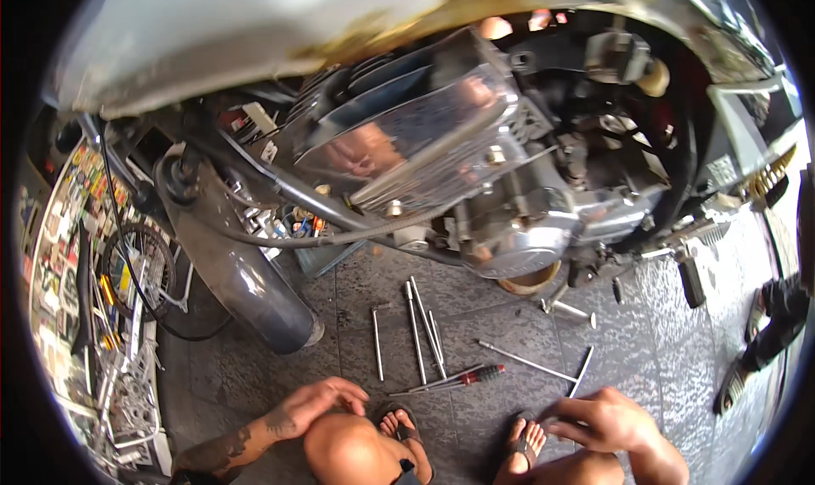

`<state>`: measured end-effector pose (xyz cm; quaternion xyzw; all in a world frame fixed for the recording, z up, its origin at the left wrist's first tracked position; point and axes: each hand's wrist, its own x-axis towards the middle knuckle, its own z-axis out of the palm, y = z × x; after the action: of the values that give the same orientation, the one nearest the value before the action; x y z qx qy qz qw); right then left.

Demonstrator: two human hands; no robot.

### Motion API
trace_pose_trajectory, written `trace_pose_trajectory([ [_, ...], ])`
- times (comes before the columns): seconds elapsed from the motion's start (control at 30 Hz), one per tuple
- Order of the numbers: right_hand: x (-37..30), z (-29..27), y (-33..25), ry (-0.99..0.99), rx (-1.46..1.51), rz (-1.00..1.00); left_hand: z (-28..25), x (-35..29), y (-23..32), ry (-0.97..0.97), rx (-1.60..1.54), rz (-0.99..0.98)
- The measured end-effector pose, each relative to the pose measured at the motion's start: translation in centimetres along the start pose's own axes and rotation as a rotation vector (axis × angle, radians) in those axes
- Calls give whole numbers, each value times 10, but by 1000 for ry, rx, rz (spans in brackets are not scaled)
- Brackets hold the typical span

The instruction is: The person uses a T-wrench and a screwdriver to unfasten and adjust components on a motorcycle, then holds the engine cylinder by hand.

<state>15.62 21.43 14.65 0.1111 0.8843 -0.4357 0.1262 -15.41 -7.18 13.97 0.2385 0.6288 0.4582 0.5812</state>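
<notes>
My left hand [318, 404] hangs over my left knee, its fingers loosely bent and holding nothing. Above my right knee, my right hand [598, 419] droops with its fingers partly apart; nothing shows in it. Closest to that hand is a T-handle wrench [531, 364] on the floor, its crossbar end just beyond my knuckles. A screwdriver with a red and black handle [482, 375] lies between my hands. Several slim metal wrenches [416, 324] lie past it, with a shorter bent-end wrench [379, 345] to their left. Both hands are apart from the motorcycle engine [518, 230].
The motorcycle's pale body panel [255, 27] spans the top. Its dark front fender [246, 264] reaches down at left. Under the engine sits a round brownish pan [531, 280]. Bicycle parts and a wheel [140, 269] crowd the far left. Another person's sandalled feet [737, 383] stand at right.
</notes>
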Motion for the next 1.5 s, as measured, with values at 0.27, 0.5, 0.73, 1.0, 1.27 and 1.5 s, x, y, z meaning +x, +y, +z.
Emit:
trace_pose_trajectory([
  [0.27,78,119,96,-33,168,253,69,52,52,-277,402,-111],
  [0.5,-34,188,115,840,552,1060,109,59,47,-459,266,-240],
  [0.73,-134,284,-7,1075,772,1474,174,40,42,-705,442,-370],
  [1.0,-174,432,-269,1057,1269,1471,198,-26,39,-811,838,-292],
  [1.27,-263,387,-434,701,1446,1368,159,-76,7,-576,1191,177],
  [1.5,-305,399,-485,675,1401,1456,67,-173,2,-98,1237,20],
])
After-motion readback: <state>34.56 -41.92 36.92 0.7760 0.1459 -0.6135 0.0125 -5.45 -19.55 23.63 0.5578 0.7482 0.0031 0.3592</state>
